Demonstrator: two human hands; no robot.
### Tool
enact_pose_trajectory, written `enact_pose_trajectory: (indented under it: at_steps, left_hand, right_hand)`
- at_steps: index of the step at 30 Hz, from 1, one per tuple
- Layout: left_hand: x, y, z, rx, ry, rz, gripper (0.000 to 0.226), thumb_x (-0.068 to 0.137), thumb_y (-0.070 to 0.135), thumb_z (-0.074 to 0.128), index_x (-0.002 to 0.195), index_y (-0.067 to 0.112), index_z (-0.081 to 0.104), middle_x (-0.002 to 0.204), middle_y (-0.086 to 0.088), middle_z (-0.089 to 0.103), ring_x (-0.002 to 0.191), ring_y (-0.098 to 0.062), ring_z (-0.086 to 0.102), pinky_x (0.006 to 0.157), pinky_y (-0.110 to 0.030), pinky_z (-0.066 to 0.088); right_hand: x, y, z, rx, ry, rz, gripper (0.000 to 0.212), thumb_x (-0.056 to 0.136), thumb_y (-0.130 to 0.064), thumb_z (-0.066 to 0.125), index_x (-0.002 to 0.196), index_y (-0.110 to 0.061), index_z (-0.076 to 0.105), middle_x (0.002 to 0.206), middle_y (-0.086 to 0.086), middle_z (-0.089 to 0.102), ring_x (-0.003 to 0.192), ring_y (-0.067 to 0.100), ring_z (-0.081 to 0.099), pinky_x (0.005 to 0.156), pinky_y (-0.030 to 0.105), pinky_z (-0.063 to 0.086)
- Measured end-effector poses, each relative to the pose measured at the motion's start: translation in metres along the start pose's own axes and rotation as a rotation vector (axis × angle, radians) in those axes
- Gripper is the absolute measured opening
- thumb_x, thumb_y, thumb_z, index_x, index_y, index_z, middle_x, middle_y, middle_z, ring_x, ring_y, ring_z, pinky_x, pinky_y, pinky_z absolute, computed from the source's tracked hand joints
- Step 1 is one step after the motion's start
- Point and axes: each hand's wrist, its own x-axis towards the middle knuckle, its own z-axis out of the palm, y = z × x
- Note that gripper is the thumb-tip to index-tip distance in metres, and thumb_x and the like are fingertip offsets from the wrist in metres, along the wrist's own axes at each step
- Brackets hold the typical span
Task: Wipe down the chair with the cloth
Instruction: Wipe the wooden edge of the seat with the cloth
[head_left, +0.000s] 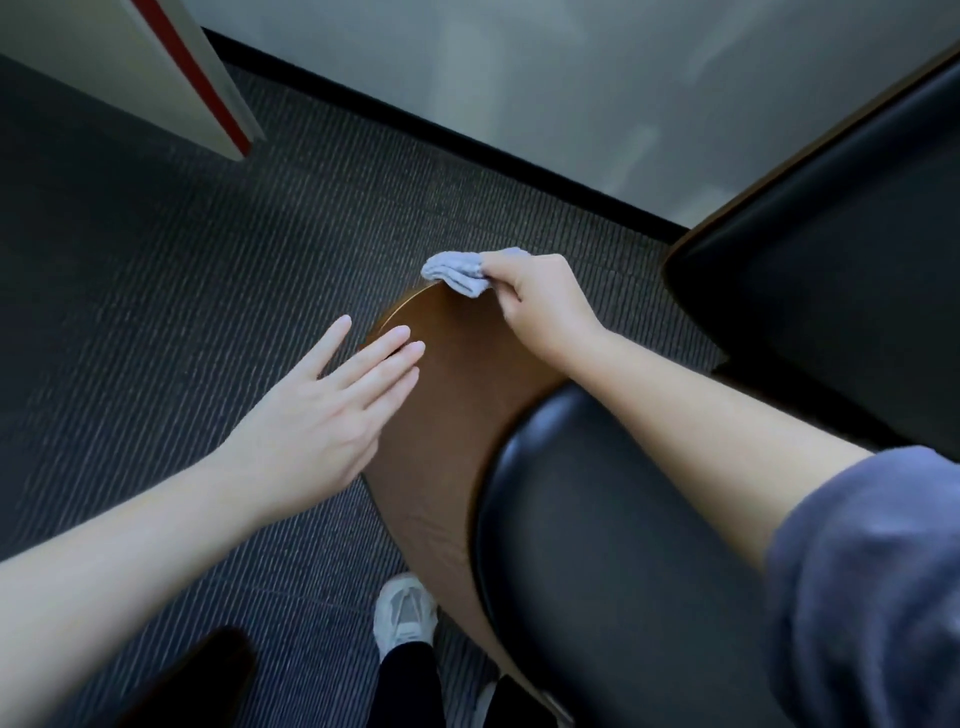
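The right hand (540, 301) pinches a crumpled light-grey cloth (457, 270), held against the rounded top edge of the brown wooden chair back (441, 395). The left hand (332, 405), fingers straight and together, lies flat at the chair back's near edge, holding nothing. Below the right forearm sits the chair's glossy black padded cushion (613, 561), with dark ribbed carpet (182, 270) beyond both hands.

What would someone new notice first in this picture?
The right hand in the middle, pinching a grey cloth against the far rim of the chair's brown wooden shell. Left of it, the open left hand has straight fingers at that shell's edge; the chair's black cushion fills the lower right.
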Motion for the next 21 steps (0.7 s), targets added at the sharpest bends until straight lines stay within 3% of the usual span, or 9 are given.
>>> enact_pose_trajectory:
  at_steps: [4, 7, 10, 13, 16, 19, 21]
  left_hand:
    - [-0.028, -0.009, -0.008, -0.276, 0.076, -0.036, 0.044, 0.09, 0.015, 0.038, 0.122, 0.0, 0.065, 0.138, -0.017, 0.054, 0.134, -0.031, 0.046, 0.109, -0.045, 0.037]
    - [-0.036, -0.014, -0.016, -0.58, 0.265, -0.36, 0.033, 0.089, 0.009, 0.047, 0.117, 0.003, 0.065, 0.127, -0.01, 0.057, 0.117, -0.023, 0.056, 0.103, -0.025, 0.038]
    - [-0.024, -0.022, -0.02, -0.748, 0.362, -0.617, 0.042, 0.087, -0.001, 0.056, 0.128, 0.008, 0.057, 0.135, -0.004, 0.052, 0.126, -0.016, 0.049, 0.105, -0.027, 0.038]
    - [-0.001, -0.024, -0.024, -0.805, 0.339, -0.598, 0.046, 0.087, -0.003, 0.054, 0.131, 0.009, 0.057, 0.136, -0.001, 0.055, 0.127, -0.012, 0.048, 0.107, -0.018, 0.032]
    - [0.017, -0.021, -0.027, -0.834, 0.319, -0.598, 0.036, 0.09, 0.004, 0.054, 0.121, 0.017, 0.066, 0.112, 0.002, 0.066, 0.106, -0.013, 0.059, 0.093, -0.014, 0.039]
    - [0.024, -0.022, -0.023, -0.838, 0.36, -0.607, 0.024, 0.094, 0.015, 0.057, 0.112, 0.022, 0.073, 0.095, 0.005, 0.064, 0.084, -0.006, 0.054, 0.075, -0.009, 0.036]
    - [0.023, -0.023, -0.019, -0.835, 0.409, -0.589, 0.017, 0.093, 0.017, 0.062, 0.104, 0.018, 0.076, 0.089, 0.004, 0.063, 0.078, -0.005, 0.053, 0.073, -0.013, 0.037]
  right_hand:
    - [0.003, -0.027, 0.001, -0.073, -0.091, -0.165, 0.033, 0.087, -0.016, 0.036, 0.092, -0.009, 0.067, 0.084, 0.006, 0.067, 0.077, 0.025, 0.064, 0.069, 0.042, 0.05]
    - [0.001, -0.045, 0.002, -0.087, -0.142, -0.314, 0.03, 0.088, -0.003, 0.042, 0.1, -0.007, 0.07, 0.094, 0.005, 0.068, 0.087, 0.024, 0.065, 0.07, 0.043, 0.052]
    - [-0.001, -0.052, -0.001, -0.103, -0.119, -0.39, 0.037, 0.083, 0.009, 0.048, 0.107, -0.009, 0.07, 0.102, 0.006, 0.066, 0.093, 0.025, 0.062, 0.067, 0.045, 0.053]
    - [-0.001, -0.053, -0.001, -0.19, -0.078, -0.363, 0.043, 0.083, 0.008, 0.047, 0.112, -0.014, 0.071, 0.112, 0.012, 0.06, 0.1, 0.03, 0.057, 0.068, 0.048, 0.053]
    - [-0.006, -0.057, -0.004, -0.162, -0.093, -0.324, 0.044, 0.088, -0.002, 0.043, 0.117, -0.019, 0.07, 0.113, 0.008, 0.059, 0.099, 0.03, 0.056, 0.069, 0.047, 0.052]
    - [-0.017, -0.064, -0.009, -0.112, -0.066, -0.276, 0.044, 0.086, -0.003, 0.048, 0.122, -0.017, 0.068, 0.119, 0.007, 0.063, 0.101, 0.03, 0.061, 0.074, 0.046, 0.055]
    - [-0.024, -0.07, -0.009, -0.115, -0.062, -0.279, 0.043, 0.085, -0.002, 0.05, 0.122, -0.013, 0.068, 0.122, 0.01, 0.063, 0.103, 0.032, 0.062, 0.076, 0.047, 0.056]
